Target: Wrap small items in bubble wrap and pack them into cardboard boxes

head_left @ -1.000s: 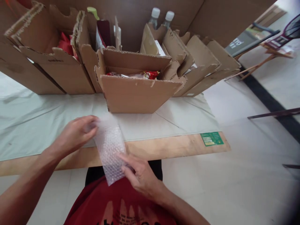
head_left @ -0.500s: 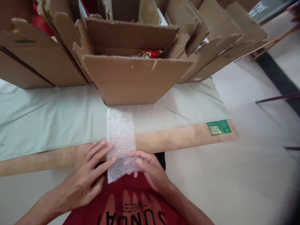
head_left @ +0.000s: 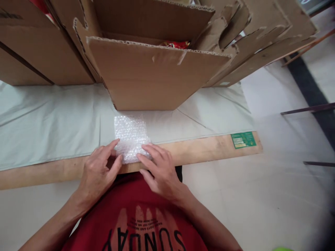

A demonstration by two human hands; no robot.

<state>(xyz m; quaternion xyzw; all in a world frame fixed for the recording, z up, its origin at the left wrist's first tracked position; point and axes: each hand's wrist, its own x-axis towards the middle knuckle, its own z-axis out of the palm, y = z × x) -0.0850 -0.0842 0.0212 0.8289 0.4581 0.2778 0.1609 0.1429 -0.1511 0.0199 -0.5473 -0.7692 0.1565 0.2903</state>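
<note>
A strip of clear bubble wrap (head_left: pixel 131 130) lies across the edge of the cloth-covered table, its near part folded back over itself. My left hand (head_left: pixel 101 165) holds the wrap's left edge, with thumb and index finger curled at the fold. On the other side, my right hand (head_left: pixel 162 170) grips the right edge near the fold, fingertips on top of the wrap. Whether anything lies inside the fold I cannot make out. Just beyond the wrap's far end stands an open cardboard box (head_left: pixel 157 76) with a red shiny packet (head_left: pixel 179 45) showing inside.
More cardboard boxes (head_left: pixel 34 52) stand left, behind and right of the middle box. A pale green cloth (head_left: pixel 65 118) covers the table, leaving a bare wooden edge (head_left: pixel 199 150) with a green label (head_left: pixel 243 139). Dark metal bars (head_left: pixel 309 108) jut in at right.
The wrap's near end, which hung past the table edge, is now folded back onto the rest. Both hands have moved forward with it, and the view has shifted slightly.
</note>
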